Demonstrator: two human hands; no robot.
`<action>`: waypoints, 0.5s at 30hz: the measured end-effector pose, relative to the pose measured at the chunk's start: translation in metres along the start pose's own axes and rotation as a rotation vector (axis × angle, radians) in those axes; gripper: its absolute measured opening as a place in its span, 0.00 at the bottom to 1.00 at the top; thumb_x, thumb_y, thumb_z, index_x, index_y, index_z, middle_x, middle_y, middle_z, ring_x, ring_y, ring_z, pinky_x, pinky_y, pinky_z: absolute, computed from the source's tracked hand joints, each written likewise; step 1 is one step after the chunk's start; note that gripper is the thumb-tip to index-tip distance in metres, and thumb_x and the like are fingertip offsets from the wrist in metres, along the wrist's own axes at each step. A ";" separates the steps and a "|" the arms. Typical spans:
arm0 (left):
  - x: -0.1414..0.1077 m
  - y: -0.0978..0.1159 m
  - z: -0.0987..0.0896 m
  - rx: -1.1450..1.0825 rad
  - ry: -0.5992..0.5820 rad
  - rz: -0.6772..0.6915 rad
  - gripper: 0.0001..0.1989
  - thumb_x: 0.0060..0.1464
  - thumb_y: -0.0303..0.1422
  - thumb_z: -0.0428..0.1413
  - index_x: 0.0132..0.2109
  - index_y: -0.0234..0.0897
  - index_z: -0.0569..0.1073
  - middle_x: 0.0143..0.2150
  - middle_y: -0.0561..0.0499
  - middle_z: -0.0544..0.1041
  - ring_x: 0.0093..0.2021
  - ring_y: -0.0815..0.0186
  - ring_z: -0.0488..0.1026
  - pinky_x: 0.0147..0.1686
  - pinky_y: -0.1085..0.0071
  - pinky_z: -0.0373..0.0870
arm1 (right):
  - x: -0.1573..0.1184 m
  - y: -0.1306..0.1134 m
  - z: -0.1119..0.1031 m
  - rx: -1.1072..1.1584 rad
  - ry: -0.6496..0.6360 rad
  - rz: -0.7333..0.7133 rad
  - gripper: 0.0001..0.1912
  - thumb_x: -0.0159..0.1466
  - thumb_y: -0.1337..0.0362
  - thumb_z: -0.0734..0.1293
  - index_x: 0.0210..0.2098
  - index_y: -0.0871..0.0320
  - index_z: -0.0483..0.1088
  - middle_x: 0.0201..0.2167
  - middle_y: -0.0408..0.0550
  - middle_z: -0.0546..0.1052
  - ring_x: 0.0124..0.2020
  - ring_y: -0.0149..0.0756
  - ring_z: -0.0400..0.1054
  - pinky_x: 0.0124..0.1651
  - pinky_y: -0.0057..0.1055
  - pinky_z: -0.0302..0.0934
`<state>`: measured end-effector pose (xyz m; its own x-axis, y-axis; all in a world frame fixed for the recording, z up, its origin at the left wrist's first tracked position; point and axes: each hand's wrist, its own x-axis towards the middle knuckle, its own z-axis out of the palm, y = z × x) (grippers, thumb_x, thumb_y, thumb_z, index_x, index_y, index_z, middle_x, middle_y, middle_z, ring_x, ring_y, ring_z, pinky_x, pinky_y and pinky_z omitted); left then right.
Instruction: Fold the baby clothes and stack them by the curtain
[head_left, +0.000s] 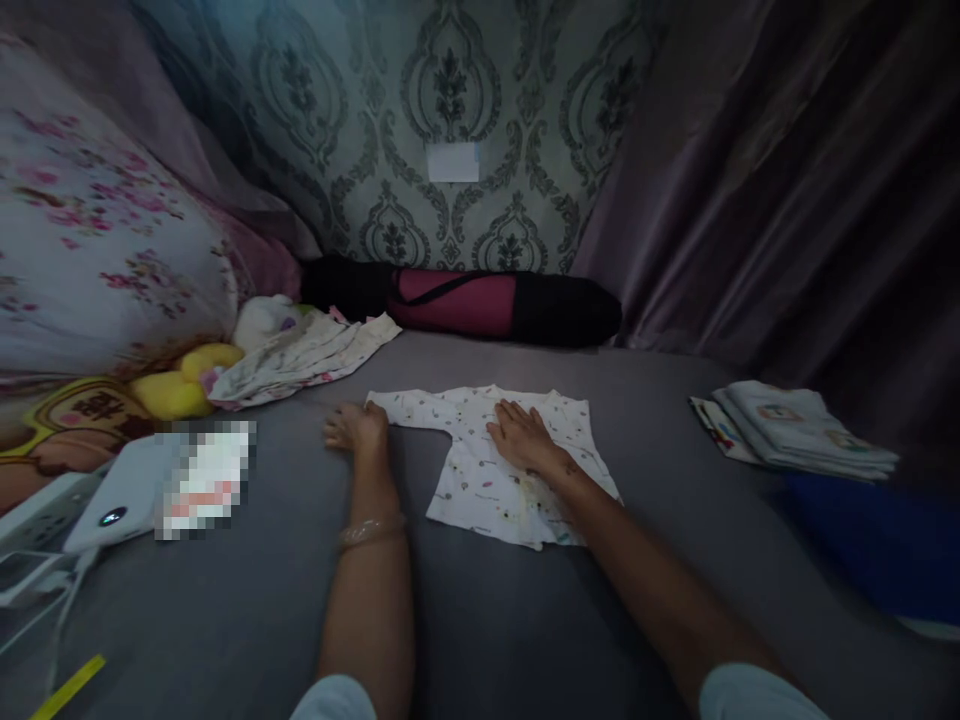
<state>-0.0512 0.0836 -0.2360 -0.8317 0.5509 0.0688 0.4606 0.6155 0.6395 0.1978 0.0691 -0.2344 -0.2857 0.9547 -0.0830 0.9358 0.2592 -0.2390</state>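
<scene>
A small white long-sleeved baby shirt [480, 480] with a fine print lies spread on the grey bed surface. One sleeve stretches out to the left; the right sleeve looks folded in against the body. My right hand [521, 437] rests flat on the shirt's upper middle, fingers extended. At the cuff of the left sleeve is my left hand [355, 428], its fingers apart and pointing left, the thumb close to the cuff. Slight blur covers the left fingers.
On the right are folded clothes [810, 430] and a blue item [877, 540]. A crumpled printed garment [307, 360] lies left, near a yellow plush toy [180, 385]. A white power bank [124, 495] with cable sits nearer. Along the wall runs a black-and-maroon bag [457, 302].
</scene>
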 end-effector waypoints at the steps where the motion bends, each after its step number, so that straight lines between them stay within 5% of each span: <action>1: 0.000 0.000 0.001 0.019 -0.004 0.008 0.21 0.52 0.37 0.50 0.49 0.27 0.71 0.56 0.26 0.67 0.58 0.40 0.61 0.52 0.48 0.58 | 0.003 -0.002 -0.002 -0.003 0.026 0.006 0.30 0.69 0.55 0.47 0.65 0.65 0.54 0.67 0.56 0.53 0.68 0.44 0.43 0.67 0.46 0.32; 5: 0.003 0.000 0.003 0.046 -0.030 0.040 0.18 0.51 0.35 0.51 0.47 0.28 0.71 0.55 0.27 0.68 0.57 0.39 0.62 0.51 0.46 0.58 | 0.020 -0.015 -0.001 -0.022 0.192 -0.061 0.26 0.69 0.62 0.48 0.62 0.65 0.59 0.65 0.55 0.59 0.67 0.39 0.46 0.67 0.39 0.31; 15: 0.016 -0.001 0.004 0.044 -0.142 0.046 0.16 0.53 0.38 0.49 0.42 0.33 0.74 0.51 0.30 0.72 0.55 0.39 0.64 0.48 0.43 0.60 | 0.050 -0.048 0.017 0.045 0.113 -0.089 0.27 0.69 0.65 0.49 0.65 0.70 0.53 0.67 0.58 0.54 0.68 0.41 0.44 0.66 0.36 0.36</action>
<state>-0.0636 0.0933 -0.2385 -0.7587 0.6513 -0.0134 0.5129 0.6098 0.6041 0.1349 0.1017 -0.2438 -0.3395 0.9393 0.0489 0.8970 0.3390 -0.2836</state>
